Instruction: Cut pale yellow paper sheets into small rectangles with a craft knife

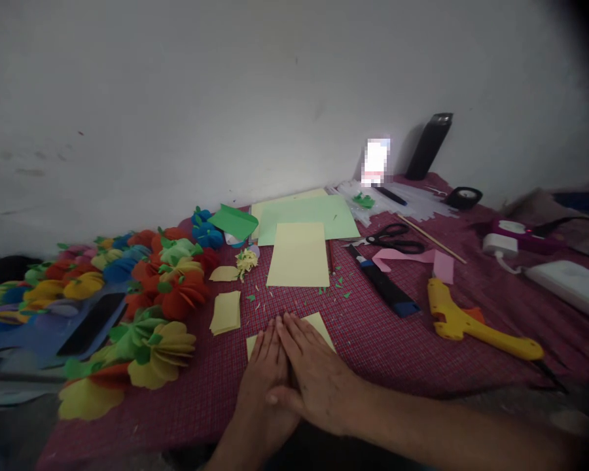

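Both hands lie flat, side by side, on a pale yellow sheet of paper [323, 329] at the table's front edge. My left hand [266, 383] has its fingers stretched out. My right hand [319, 373] overlaps it slightly, fingers also extended and its thumb across the left hand. Most of the sheet is hidden beneath them. Just beyond lies a larger yellow sheet [298, 255], partly over light green paper [309, 216]. A small stack of yellow pieces [226, 312] sits to the left of the hands.
Many colourful paper flowers [181, 291] crowd the left side. To the right are a box cutter [383, 281], scissors [392, 238], a pink strip [407, 256] and a yellow glue gun [485, 330]. A black bottle [429, 147] and a lit screen [375, 160] stand by the wall.
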Motion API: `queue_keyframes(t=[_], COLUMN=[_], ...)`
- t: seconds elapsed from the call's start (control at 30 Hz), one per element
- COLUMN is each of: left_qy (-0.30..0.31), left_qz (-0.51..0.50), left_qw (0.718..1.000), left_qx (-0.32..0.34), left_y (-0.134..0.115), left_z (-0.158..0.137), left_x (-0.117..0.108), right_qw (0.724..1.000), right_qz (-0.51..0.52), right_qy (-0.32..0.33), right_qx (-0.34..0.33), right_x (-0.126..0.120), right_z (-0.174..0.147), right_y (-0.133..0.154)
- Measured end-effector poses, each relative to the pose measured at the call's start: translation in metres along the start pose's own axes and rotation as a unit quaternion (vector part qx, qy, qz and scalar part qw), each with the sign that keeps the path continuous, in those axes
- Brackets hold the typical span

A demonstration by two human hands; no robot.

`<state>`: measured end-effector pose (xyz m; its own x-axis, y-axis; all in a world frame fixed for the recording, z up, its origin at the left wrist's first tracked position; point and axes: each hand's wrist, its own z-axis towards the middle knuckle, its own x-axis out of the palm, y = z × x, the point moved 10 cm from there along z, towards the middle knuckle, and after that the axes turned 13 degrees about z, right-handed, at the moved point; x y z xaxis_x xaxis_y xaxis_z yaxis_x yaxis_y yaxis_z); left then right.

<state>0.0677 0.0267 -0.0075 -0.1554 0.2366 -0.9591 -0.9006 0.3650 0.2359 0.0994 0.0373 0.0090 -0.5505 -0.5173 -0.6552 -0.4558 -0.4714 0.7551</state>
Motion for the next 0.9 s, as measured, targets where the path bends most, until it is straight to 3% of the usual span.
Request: queue_keyframes(t=[0.33, 0.67, 0.9], left_qy=[-0.004, 0.017, -0.037], left_qz=[-0.011, 0.021, 0.059], left_qw=[0.999, 0.997, 0.995], left_qx=[-0.035, -0.075, -0.074], left_y=[0.019, 0.029, 0.031], left_z=[-0.024, -0.043, -0.078], left_x=[-0.010, -0.006, -0.015], right_qw=[0.999, 0.991, 0.993], right_qz=[-0.048, -0.131, -0.113], right_qy=[-0.004, -0.032, -0.022], right_qx=[-0.004, 0.007, 0.006], right_x=[-0.002, -0.028, -0.041], right_z=[-0.004, -0.023, -0.033], right_y=[-0.004, -0.034, -0.039])
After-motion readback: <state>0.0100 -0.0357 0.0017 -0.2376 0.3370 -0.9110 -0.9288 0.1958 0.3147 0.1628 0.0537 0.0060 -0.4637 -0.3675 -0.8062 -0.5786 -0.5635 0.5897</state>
